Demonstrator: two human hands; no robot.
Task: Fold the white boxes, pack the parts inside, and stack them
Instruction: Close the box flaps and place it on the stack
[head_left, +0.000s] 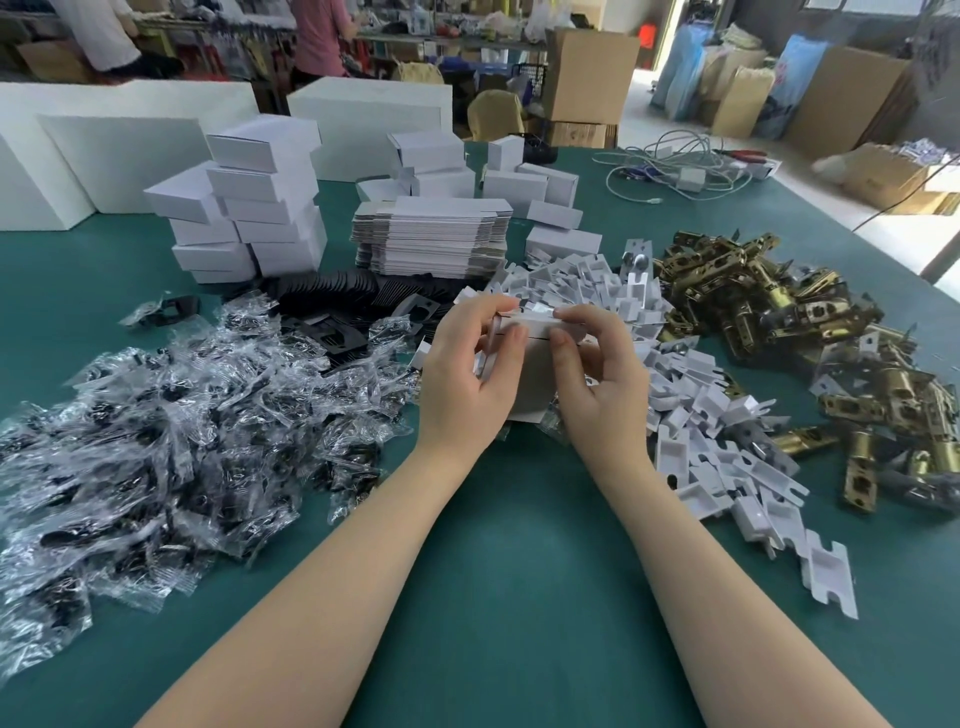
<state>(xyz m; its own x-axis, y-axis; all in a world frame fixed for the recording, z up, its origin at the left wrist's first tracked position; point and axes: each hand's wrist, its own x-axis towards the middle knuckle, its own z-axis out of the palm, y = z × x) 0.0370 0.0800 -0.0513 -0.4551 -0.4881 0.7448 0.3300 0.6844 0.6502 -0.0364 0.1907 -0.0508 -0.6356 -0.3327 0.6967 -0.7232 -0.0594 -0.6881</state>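
A small white box (532, 358) is held upright above the green table (519, 571), between both hands. My left hand (467, 374) grips its left side, thumb on the front near the top flap. My right hand (597, 379) grips its right side, with fingertips pinching the top flap. Flat unfolded white boxes (431, 234) lie in a stack behind. Folded white boxes (249, 208) are piled at the back left. White plastic inserts (691, 415) lie heaped on the right, brass latch parts (769, 296) beyond them. Clear bags of black parts (171, 415) cover the left, black plates (353, 306) behind them.
Large white foam blocks (114, 156) stand at the back left. More folded boxes (524, 182) sit at the back centre. A tangle of grey cable (675, 166) lies at the back right. Cardboard cartons (587, 73) and people stand beyond the table.
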